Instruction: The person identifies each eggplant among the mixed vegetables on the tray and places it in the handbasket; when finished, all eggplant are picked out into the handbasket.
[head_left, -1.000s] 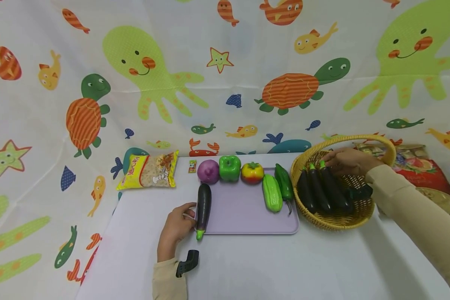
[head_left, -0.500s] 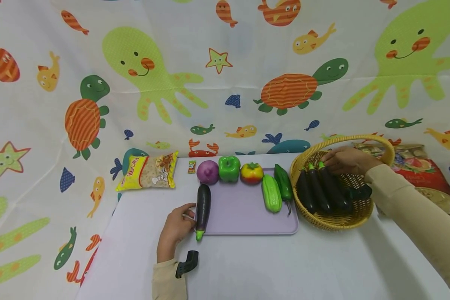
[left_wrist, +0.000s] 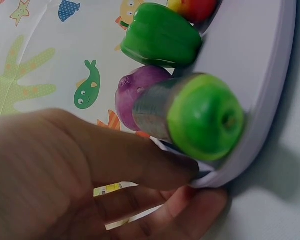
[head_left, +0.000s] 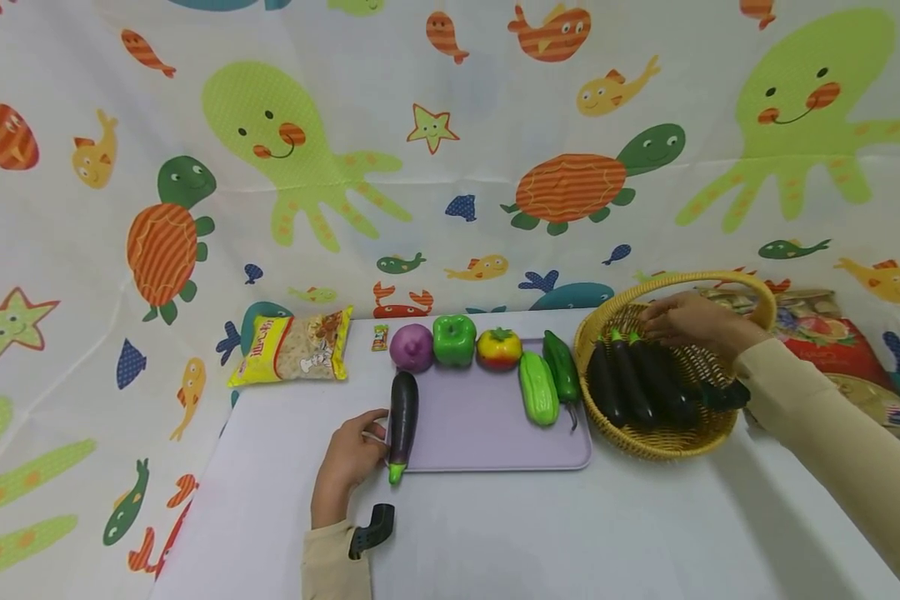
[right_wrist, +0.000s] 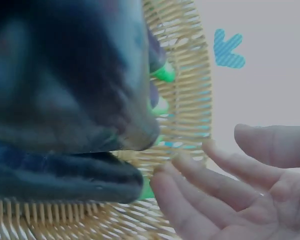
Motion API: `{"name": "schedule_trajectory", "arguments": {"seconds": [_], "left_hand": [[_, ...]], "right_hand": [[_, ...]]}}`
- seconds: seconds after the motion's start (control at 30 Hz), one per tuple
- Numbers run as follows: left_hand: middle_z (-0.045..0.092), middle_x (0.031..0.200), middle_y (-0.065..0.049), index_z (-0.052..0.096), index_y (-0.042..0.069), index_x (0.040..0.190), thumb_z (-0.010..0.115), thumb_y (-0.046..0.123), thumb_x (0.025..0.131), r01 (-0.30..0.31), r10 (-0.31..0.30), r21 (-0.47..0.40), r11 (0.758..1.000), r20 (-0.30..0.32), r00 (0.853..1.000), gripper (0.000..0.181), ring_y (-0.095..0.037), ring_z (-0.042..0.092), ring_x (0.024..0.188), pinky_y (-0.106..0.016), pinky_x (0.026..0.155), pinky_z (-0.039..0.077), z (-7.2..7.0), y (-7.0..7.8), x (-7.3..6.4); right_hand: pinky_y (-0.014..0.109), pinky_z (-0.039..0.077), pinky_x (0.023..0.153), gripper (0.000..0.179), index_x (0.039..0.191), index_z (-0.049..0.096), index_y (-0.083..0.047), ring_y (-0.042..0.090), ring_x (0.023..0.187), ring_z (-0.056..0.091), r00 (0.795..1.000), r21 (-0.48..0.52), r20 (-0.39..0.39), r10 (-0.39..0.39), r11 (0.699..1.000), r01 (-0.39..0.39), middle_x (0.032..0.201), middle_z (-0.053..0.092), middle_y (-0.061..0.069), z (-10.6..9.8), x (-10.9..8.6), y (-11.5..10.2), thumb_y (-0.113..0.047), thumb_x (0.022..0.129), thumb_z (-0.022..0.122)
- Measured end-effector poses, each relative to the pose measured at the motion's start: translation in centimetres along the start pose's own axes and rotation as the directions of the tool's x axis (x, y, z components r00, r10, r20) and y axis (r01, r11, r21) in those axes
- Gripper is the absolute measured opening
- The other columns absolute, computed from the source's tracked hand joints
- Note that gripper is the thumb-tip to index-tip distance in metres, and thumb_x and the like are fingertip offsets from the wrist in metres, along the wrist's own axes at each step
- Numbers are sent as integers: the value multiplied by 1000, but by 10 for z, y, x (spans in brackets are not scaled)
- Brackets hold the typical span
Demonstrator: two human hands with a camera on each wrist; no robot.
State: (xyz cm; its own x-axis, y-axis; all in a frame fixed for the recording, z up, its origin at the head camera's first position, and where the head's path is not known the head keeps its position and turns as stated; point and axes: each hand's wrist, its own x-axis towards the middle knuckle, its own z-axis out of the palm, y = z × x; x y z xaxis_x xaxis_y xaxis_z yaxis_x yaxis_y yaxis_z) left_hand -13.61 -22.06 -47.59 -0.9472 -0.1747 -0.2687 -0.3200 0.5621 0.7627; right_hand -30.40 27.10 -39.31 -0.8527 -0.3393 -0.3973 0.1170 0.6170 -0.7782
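Observation:
My left hand (head_left: 348, 462) pinches the left edge of a lilac tray (head_left: 487, 433) between thumb and fingers, as the left wrist view shows. Right beside it, a dark eggplant (head_left: 402, 417) lies lengthwise on the tray, green stem end toward me. Over a yellow wicker basket (head_left: 663, 452), my right hand (head_left: 701, 323) hovers with spread, relaxed fingers. Several eggplants (head_left: 633, 383) lie side by side in that basket. In the right wrist view, the fingers (right_wrist: 220, 185) hold nothing, close to one eggplant's (right_wrist: 65, 175) green tip.
A purple onion (head_left: 412, 347), a green bell pepper (head_left: 454, 340) and a red-yellow tomato (head_left: 499, 348) line the tray's back. A light green gourd (head_left: 539, 388) and green chili (head_left: 562, 367) lie at its right. Snack bags (head_left: 300, 347) stand back left and behind the basket (head_left: 817, 333).
My right hand has risen slightly off the rightmost eggplant in the basket, and its fingers have come away from the stem end. My left hand keeps its grip on the tray.

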Motion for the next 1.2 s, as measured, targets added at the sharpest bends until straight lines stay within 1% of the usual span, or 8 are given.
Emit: {"name": "schedule_trajectory", "arguments": {"seconds": [0.1, 0.2, 0.33, 0.53, 0.63, 0.77, 0.93, 1.2], "left_hand": [[66, 100, -11, 62, -1, 135, 60, -13, 76, -4, 4, 2, 1000, -1, 1000, 60, -15, 63, 70, -30, 61, 48, 0, 0, 0], [65, 100, -11, 62, -1, 134, 60, -13, 76, -7, 7, 10, 1000, -1, 1000, 59, -15, 63, 70, -30, 61, 47, 0, 0, 0], [65, 99, -11, 62, -1, 134, 60, -12, 76, -10, 10, 15, 1000, -5, 1000, 60, -15, 62, 69, -30, 61, 47, -1, -1, 0], [65, 98, -10, 63, -1, 134, 60, -13, 76, -12, 12, 14, 1000, -10, 1000, 59, -14, 62, 68, -30, 61, 47, -1, -2, 0], [65, 98, -11, 63, -1, 134, 60, -12, 76, -12, 13, 19, 1000, -9, 1000, 59, -15, 62, 67, -30, 60, 47, -1, -1, 0], [65, 99, -11, 62, -1, 134, 61, -12, 77, -9, 9, 22, 1000, -7, 1000, 58, -15, 62, 67, -30, 60, 48, -1, -1, 2], [66, 99, -11, 63, -1, 134, 61, -12, 77, -7, 7, 13, 1000, -13, 1000, 58, -15, 62, 67, -30, 60, 48, -2, -2, 2], [66, 97, -12, 63, -2, 133, 62, -13, 74, -16, 16, -10, 1000, -9, 1000, 60, -15, 63, 67, -30, 60, 50, -1, -3, 2]], "right_hand": [[62, 42, 105, 48, 143, 46, 11, 46, 128, 49, 999, -147, -16, -44, 988, 41, 140, 48, 32, 8, -17, -8, -22, 108, 45], [69, 36, 104, 54, 145, 46, 7, 52, 129, 45, 991, -316, -53, -122, 943, 100, 141, 49, 32, 24, -40, -15, -33, 110, 42], [73, 29, 106, 57, 145, 48, 8, 59, 135, 36, 950, -534, -136, -283, 828, 170, 147, 42, 38, 63, -72, -22, -37, 109, 44], [79, 21, 103, 57, 148, 53, -8, 62, 142, 21, 865, -762, -229, -445, 635, 125, 155, 31, 35, 133, -115, -30, -43, 103, 55], [78, 22, 104, 58, 147, 55, -14, 58, 144, 21, 829, -806, -243, -503, 581, 116, 157, 32, 32, 164, -123, -36, -44, 98, 63], [74, 26, 107, 58, 146, 58, -17, 53, 145, 23, 795, -803, -219, -566, 567, 182, 156, 36, 28, 200, -116, -48, -42, 94, 69], [68, 37, 105, 57, 146, 56, -17, 51, 138, 39, 737, -767, -127, -663, 537, 351, 145, 51, 25, 247, -83, -65, -37, 95, 70], [46, 51, 93, 54, 148, 53, -22, 29, 115, 59, 712, -762, 172, -681, 366, 534, 118, 65, 10, 304, -28, -88, -38, 98, 67]]}}
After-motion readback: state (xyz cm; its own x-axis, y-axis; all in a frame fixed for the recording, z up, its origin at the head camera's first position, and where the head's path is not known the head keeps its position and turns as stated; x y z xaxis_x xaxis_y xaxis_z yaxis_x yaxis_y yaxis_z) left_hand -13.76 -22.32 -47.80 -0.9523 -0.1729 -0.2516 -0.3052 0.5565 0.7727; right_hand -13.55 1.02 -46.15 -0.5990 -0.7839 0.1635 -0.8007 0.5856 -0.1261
